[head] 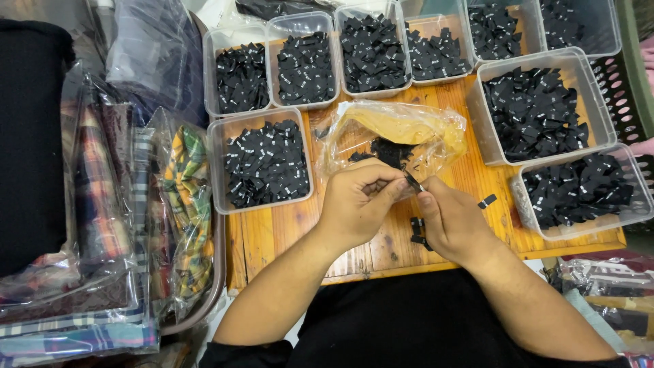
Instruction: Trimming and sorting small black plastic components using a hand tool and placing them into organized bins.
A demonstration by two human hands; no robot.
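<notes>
My left hand (354,204) and my right hand (453,221) meet over a wooden board (286,235), both pinching one small black fabric label (411,181) between thumb and fingers. Just behind the hands lies a crumpled clear plastic bag (398,133) with a yellowish tint and a few black labels inside. Two or three loose black labels (417,230) lie on the board under my right hand, and another loose label (487,201) rests to its right.
Several clear plastic tubs (216,153) full of black labels ring the board at the back and right. Bagged plaid fabric (184,197) is stacked at the left beside a black bundle (30,136). A pink perforated basket (623,102) stands at far right.
</notes>
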